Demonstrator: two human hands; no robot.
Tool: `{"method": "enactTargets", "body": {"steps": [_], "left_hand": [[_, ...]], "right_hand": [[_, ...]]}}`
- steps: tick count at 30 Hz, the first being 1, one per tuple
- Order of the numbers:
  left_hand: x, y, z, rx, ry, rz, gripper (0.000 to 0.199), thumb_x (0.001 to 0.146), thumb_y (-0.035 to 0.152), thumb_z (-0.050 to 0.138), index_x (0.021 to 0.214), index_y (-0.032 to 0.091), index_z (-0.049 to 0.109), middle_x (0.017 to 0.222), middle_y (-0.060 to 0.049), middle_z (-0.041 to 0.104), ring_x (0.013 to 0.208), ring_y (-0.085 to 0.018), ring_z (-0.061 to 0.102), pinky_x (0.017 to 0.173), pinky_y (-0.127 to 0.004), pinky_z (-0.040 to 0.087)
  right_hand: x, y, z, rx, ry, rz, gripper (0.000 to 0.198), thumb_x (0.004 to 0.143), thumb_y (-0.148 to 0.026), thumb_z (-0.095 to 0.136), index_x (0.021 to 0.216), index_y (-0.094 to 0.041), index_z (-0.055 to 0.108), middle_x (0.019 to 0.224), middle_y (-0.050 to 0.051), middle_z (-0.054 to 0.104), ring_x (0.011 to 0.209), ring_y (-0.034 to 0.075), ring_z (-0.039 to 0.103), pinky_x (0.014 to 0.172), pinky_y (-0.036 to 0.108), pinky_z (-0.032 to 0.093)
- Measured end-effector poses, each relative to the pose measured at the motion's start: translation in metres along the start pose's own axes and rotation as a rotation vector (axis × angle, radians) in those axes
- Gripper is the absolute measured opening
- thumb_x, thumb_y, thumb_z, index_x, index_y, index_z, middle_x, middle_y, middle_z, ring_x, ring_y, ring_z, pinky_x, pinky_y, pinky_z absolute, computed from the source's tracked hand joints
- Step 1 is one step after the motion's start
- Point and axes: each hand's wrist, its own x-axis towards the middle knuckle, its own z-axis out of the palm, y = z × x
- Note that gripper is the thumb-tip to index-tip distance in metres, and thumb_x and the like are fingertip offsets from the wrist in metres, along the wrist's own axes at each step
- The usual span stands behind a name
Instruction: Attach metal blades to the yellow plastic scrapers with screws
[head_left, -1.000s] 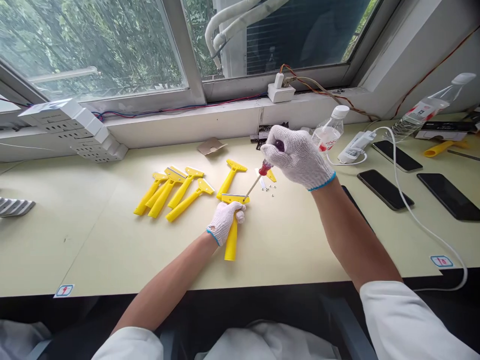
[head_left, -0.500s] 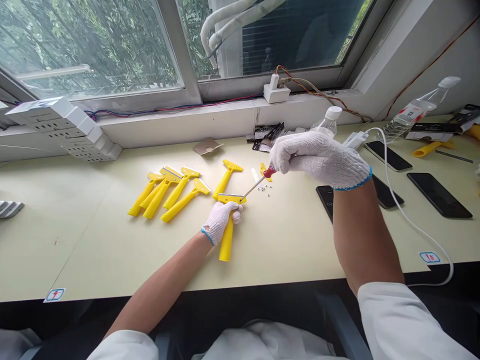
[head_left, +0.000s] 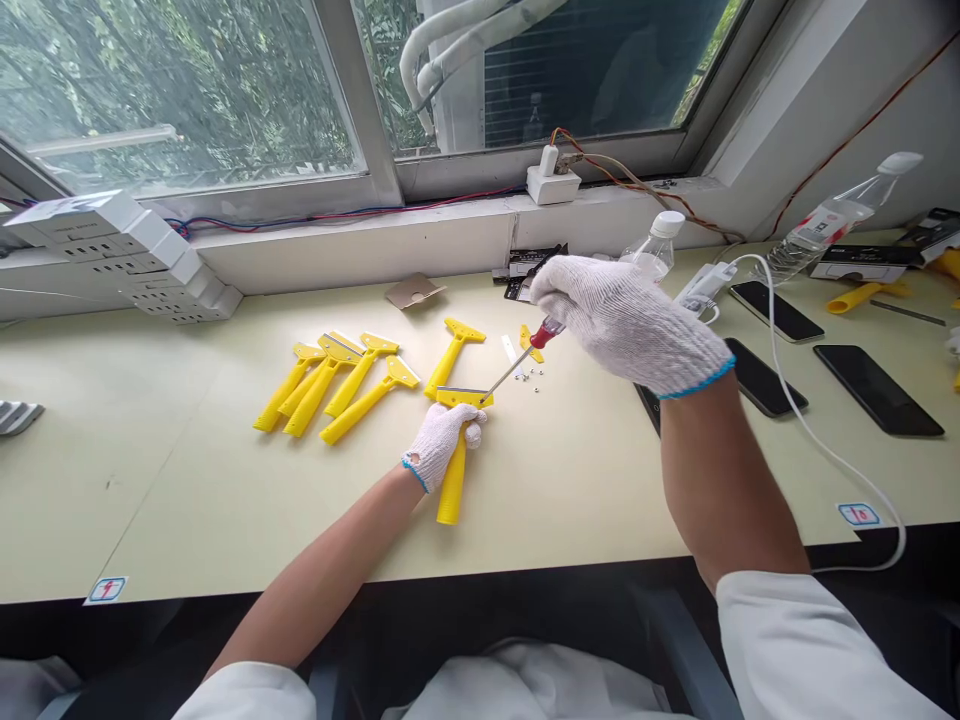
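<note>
Head view — right hand (head_left: 628, 325) high, left hand (head_left: 441, 440) low, clasping yellow scraper (head_left: 451, 490)

Remotely I'm viewing the yellow scraper (head_left: 451, 487) — thin strip edging its head, handle pointing my way — while the red-handled screwdriver (head_left: 541, 336) is slanting down, tip meeting the head's right end.

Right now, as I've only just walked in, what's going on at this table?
A person's gloved left hand grips a yellow scraper just below its wide head. The gloved right hand holds a screwdriver slanting down, its tip at the right end of that head. Other yellow scrapers lie to the left on the table, and small metal pieces lie to the right.
</note>
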Motion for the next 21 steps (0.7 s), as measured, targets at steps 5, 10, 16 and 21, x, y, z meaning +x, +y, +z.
{"method": "enactTargets", "body": {"steps": [5,10,16,21], "left_hand": [[0.001,-0.002,0.000,0.015,0.016,-0.001,0.016,0.078,0.034,0.076,0.078,0.018,0.072,0.060,-0.002,0.060,0.057,-0.015,0.051,0.060,-0.030,0.043],[0.002,-0.004,-0.001,0.014,-0.003,0.017,0.017,0.080,0.035,0.076,0.079,0.018,0.073,0.060,-0.002,0.061,0.057,-0.015,0.052,0.060,-0.029,0.043],[-0.001,0.000,0.001,-0.002,-0.005,0.009,0.016,0.079,0.033,0.077,0.077,0.018,0.072,0.059,-0.002,0.060,0.056,-0.015,0.050,0.059,-0.029,0.043],[-0.001,0.001,0.002,-0.032,-0.005,0.006,0.016,0.078,0.033,0.078,0.078,0.018,0.072,0.058,-0.002,0.058,0.056,-0.015,0.050,0.058,-0.029,0.042]], "right_hand": [[-0.002,-0.009,-0.007,0.286,-0.067,0.023,0.004,0.096,-0.028,0.075,0.097,-0.025,0.077,0.097,0.008,0.074,0.091,0.026,0.069,0.085,0.042,0.063],[0.001,-0.021,0.006,0.517,-0.054,0.092,0.012,0.090,-0.029,0.077,0.081,-0.023,0.072,0.080,0.006,0.068,0.076,0.022,0.066,0.070,0.039,0.060],[0.000,-0.032,0.019,0.053,0.144,0.088,0.039,0.105,-0.038,0.064,0.071,-0.023,0.053,0.064,0.005,0.057,0.074,0.024,0.065,0.069,0.037,0.046],[0.000,-0.024,0.017,0.000,0.184,0.123,0.046,0.101,-0.041,0.079,0.073,-0.025,0.047,0.062,0.005,0.050,0.085,0.028,0.067,0.072,0.036,0.045]]}}
